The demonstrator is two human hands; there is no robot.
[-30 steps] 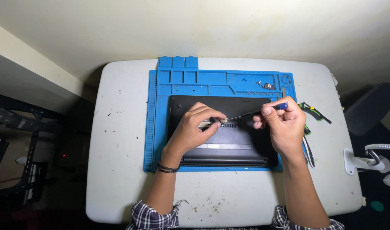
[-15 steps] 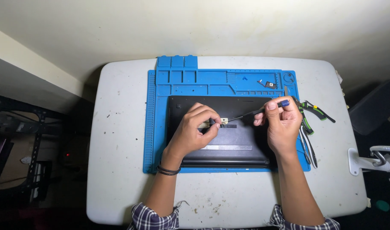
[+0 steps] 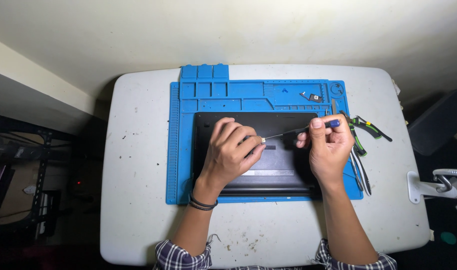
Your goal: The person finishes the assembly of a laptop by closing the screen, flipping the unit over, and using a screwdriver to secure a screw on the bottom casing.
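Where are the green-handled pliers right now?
In the head view, the green-handled pliers lie at the right edge of the blue mat, just beyond the right hand holding the screwdriver.

head cam | straight down over table [image 3: 138, 210] | mid-height, whole top in view

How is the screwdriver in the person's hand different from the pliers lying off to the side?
The screwdriver is held in the right hand, its tip by the left hand; the pliers lie untouched at the blue mat edge. The screwdriver is one thin shaft with a blue end; the pliers have two green-and-black handles. Both are hand tools, and both sit over the white table.
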